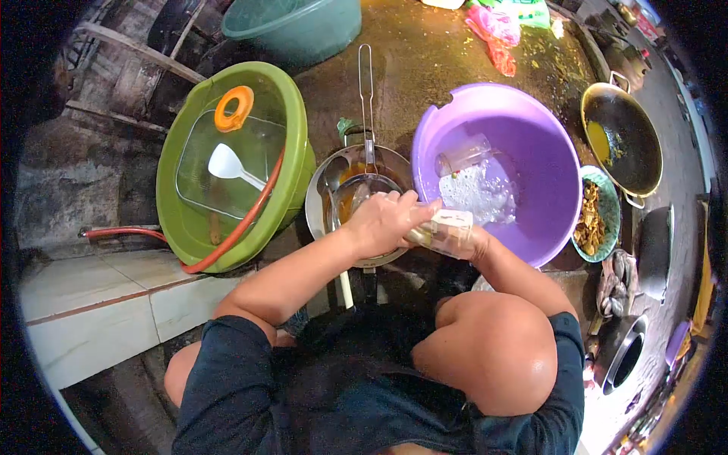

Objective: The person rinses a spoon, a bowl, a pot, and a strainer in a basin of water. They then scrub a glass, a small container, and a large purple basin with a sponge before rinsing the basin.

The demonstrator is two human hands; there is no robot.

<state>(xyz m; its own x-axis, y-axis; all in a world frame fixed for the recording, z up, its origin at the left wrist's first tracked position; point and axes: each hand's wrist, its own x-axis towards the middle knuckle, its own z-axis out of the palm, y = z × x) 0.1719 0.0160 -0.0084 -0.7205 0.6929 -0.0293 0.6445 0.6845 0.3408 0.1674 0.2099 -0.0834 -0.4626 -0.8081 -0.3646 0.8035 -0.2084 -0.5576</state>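
Both my hands are together above the gap between a pan and a purple basin [557, 144]. My right hand [479, 244] is wrapped round the base end of a clear cup [447, 233], which lies tilted on its side. My left hand [383, 225] grips the cup's other end, its fingers bent at the rim; some fingertips are hidden. Something whitish shows at the cup's upper side. Another clear cup [464, 154] lies in the basin beside sudsy water [481, 189]. Left of my hands, a long-handled strainer [367, 114] and a ladle [332, 178] rest in the pan [315, 201].
A green basin [297, 121] at left holds a clear lid, a white spatula [231, 163] and an orange hose [262, 197]. At right stand a wok [641, 144] and a plate of brown food [591, 216]. A teal tub [303, 34] sits at the back.
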